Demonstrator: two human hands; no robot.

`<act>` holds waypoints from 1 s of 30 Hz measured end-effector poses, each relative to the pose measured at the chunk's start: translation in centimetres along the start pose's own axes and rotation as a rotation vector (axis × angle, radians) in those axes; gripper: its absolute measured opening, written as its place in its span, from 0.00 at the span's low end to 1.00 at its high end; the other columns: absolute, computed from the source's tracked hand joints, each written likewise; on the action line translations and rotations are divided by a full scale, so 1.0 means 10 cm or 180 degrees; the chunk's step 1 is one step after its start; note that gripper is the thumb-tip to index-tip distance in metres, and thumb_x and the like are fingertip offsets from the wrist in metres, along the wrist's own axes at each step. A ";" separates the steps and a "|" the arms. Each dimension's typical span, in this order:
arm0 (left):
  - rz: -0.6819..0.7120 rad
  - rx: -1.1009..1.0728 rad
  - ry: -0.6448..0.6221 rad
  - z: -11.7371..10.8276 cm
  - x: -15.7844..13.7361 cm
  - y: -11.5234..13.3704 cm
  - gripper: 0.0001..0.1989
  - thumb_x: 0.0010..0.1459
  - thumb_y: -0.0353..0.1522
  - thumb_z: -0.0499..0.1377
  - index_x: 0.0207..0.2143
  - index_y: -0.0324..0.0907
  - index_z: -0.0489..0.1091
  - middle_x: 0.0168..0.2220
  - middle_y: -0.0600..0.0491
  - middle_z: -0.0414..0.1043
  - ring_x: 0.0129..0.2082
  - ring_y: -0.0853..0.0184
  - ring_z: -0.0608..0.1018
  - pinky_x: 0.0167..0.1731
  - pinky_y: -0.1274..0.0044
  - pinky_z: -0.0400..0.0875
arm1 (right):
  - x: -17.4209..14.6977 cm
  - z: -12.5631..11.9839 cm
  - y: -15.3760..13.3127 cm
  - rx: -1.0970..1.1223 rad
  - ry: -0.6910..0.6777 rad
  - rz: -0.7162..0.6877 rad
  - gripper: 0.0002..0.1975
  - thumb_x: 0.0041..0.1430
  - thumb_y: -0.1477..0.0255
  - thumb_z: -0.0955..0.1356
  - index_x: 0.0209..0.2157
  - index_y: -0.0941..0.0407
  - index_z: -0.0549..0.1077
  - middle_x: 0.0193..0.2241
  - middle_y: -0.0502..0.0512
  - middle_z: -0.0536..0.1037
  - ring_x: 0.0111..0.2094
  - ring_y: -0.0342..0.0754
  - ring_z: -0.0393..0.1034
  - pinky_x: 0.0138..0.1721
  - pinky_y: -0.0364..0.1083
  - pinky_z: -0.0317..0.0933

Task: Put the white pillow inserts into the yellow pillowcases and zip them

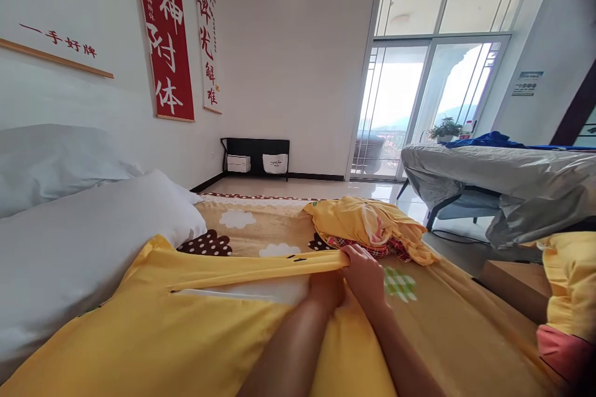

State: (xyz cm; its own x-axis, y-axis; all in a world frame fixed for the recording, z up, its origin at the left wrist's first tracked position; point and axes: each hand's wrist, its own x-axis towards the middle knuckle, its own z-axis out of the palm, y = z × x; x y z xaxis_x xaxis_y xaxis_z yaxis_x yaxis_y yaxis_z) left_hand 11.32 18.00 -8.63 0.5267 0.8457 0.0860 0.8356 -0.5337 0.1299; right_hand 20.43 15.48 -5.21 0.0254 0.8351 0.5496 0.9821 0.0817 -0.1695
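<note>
A yellow fabric cover (223, 322) lies spread across the bed in front of me, with a long slit along its far side. White filling (284, 290) shows through that slit. My right hand (364, 265) is closed on the edge at the slit's right end and pulls it taut. My left hand (328, 288) reaches into the slit beside it; its fingers are hidden behind the yellow edge. Just beyond my right hand lies a crumpled heap of yellow and red plaid cloth (367, 220).
White pillows (116, 217) lie on the left. Beneath everything is a tan patterned bedsheet (428, 310). On the right are a cardboard box (512, 282), more yellow cloth (572, 279) and a table with a grey plastic cover (512, 170). A black low rack (256, 149) stands by the far wall.
</note>
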 end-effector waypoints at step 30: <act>-0.0553 -0.0005 0.0087 0.27 0.29 -0.10 0.27 0.55 0.32 0.58 0.58 0.33 0.64 0.59 0.40 0.65 0.59 0.50 0.66 0.59 0.60 0.59 | 0.05 0.34 0.33 0.1789 0.0867 0.0052 0.18 0.41 0.81 0.59 0.30 0.55 0.76 0.31 0.53 0.79 0.32 0.47 0.72 0.33 0.42 0.59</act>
State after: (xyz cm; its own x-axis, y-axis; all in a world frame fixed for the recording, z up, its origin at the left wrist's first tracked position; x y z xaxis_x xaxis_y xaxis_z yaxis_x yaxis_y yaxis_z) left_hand 12.45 21.02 -11.21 0.3698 0.9249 0.0889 0.9136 -0.3794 0.1466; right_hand 23.01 18.01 -8.32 0.1590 0.6760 0.7196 0.7349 0.4056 -0.5434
